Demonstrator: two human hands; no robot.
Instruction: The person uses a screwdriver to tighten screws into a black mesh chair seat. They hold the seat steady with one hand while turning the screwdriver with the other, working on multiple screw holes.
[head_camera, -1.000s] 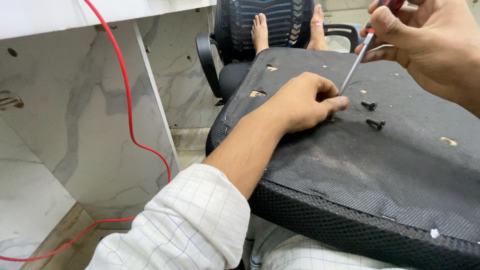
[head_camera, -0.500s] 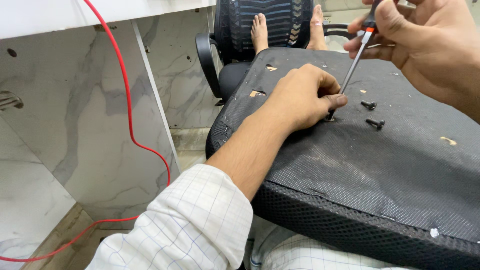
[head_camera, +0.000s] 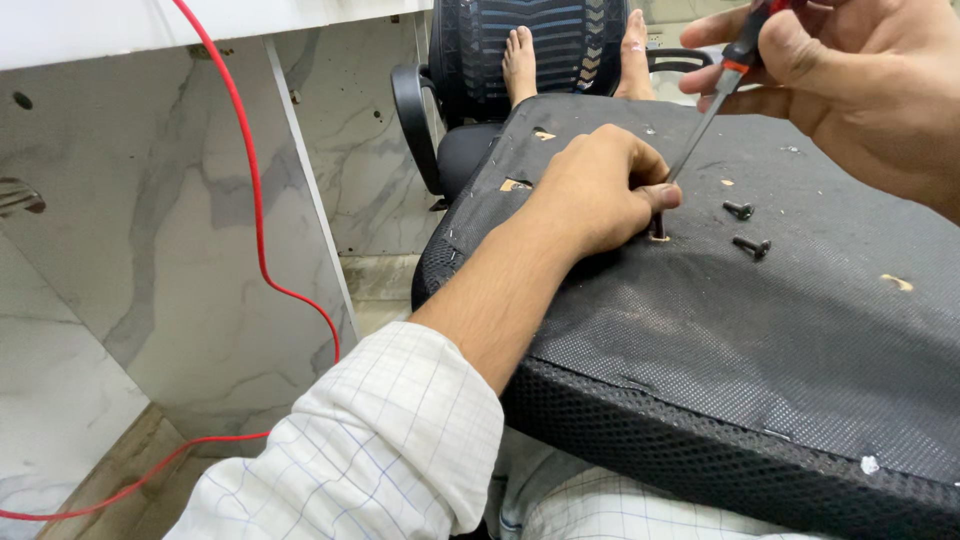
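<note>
Head view: we look down at our two bare hands working on the underside of a seat cushion (head_camera: 760, 340) that lies across our lap.
Screwdriver: our right hand (head_camera: 850, 90) is closed round its red and black handle near the top right; the thin metal shaft of the screwdriver (head_camera: 700, 135) slants down and left to a point beside our left fingertips.
Screw being worked: a dark screw (head_camera: 657, 228) stands upright at a small pale hole in the cushion; the screwdriver tip meets it or comes just beside it, we cannot tell which.
Left hand: our left hand (head_camera: 600, 190) rests knuckles up on the cushion, fingers curled together, with the fingertips pinched at the upright screw.
Loose screws: two black screws (head_camera: 745, 228) lie on their sides just right of the upright one, near each other but apart.
Cushion surface: black woven fabric, dusty and grey in patches, with a coarse mesh edge toward us and several small torn holes showing pale wood.
Sleeve: a white checked sleeve (head_camera: 370, 450) is rolled up our left forearm.
Room: a white marbled desk panel (head_camera: 170, 230) stands on the left, with a red cable (head_camera: 262, 240) hanging across it.
Beyond: a black office chair (head_camera: 530, 45) has someone's bare feet (head_camera: 575, 55) resting against it.
</note>
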